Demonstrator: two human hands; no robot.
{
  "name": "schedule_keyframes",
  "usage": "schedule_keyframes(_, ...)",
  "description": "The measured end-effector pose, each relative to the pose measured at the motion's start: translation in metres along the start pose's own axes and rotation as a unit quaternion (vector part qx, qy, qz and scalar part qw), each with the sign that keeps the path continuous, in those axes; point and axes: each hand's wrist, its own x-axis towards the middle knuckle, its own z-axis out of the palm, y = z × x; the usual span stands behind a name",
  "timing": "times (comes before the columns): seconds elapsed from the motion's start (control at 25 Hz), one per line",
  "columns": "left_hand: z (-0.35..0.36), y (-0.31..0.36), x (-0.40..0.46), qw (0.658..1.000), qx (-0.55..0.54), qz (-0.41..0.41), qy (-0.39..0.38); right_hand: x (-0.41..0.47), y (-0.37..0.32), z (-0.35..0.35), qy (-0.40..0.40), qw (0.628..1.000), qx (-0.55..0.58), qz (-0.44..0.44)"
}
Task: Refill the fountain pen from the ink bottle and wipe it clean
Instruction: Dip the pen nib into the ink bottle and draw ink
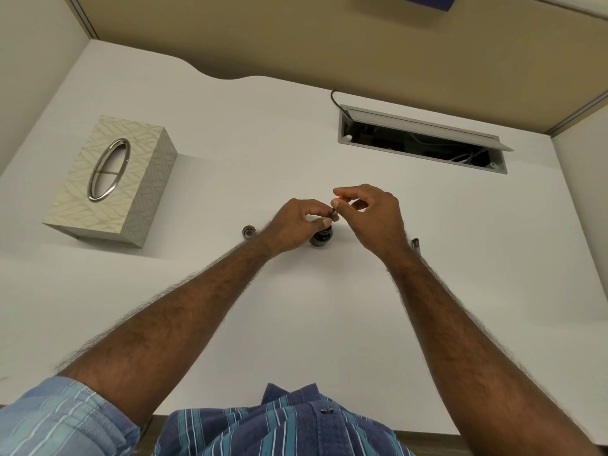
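A small dark ink bottle (321, 238) stands open on the white desk (296, 307), partly hidden behind my left hand (296, 225). Its round cap (249, 231) lies to the left. Just above the bottle mouth my left hand pinches the dark lower section of the fountain pen (333, 213). My right hand (375, 218) pinches the pen's upper end, where an orange-red tip (340, 197) shows between the fingers. A dark pen part (415, 244) lies on the desk behind my right wrist.
A patterned tissue box (112, 182) with an oval metal opening sits at the left. An open cable hatch (424, 143) with wires lies at the back right, with a black cable beside it. Partition walls enclose the desk.
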Motion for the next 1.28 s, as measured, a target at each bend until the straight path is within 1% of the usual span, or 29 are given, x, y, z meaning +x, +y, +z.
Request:
schedule_keyframes(0.16, 0.0005, 0.0009, -0.0011, 1.0, -0.003, -0.003, 0.004, 0.0024, -0.0027, 0.0004, 0.01, 1.0, -0.007, 0.022)
schedule_keyframes(0.32, 0.0, 0.002, -0.0011, 1.0, -0.004, -0.011, -0.004, 0.0029, -0.0024, 0.001, 0.034, 0.998, 0.013, 0.052)
schedule_keyframes(0.4, -0.0006, 0.0022, 0.0, 1.0, 0.001, -0.008, -0.001, 0.0017, -0.0026, -0.0007, 0.029, 0.998, 0.02, 0.052)
schedule_keyframes(0.56, -0.0011, 0.001, -0.0002, 1.0, -0.001, -0.005, 0.0, -0.0008, -0.0019, -0.0022, 0.011, 0.999, 0.019, 0.024)
schedule_keyframes(0.8, -0.0015, 0.002, -0.0016, 1.0, 0.002, -0.01, 0.001, 0.0014, -0.0024, 0.0006, 0.019, 0.998, 0.029, 0.054)
schedule_keyframes(1.16, -0.0018, 0.0055, -0.002, 1.0, 0.004, -0.004, 0.004, -0.0007, -0.0044, 0.0005, 0.009, 0.998, 0.035, 0.051)
schedule_keyframes(1.28, -0.0044, 0.0077, -0.0035, 1.0, -0.012, -0.008, -0.009, -0.0026, -0.0057, -0.0028, 0.008, 0.997, 0.045, 0.058)
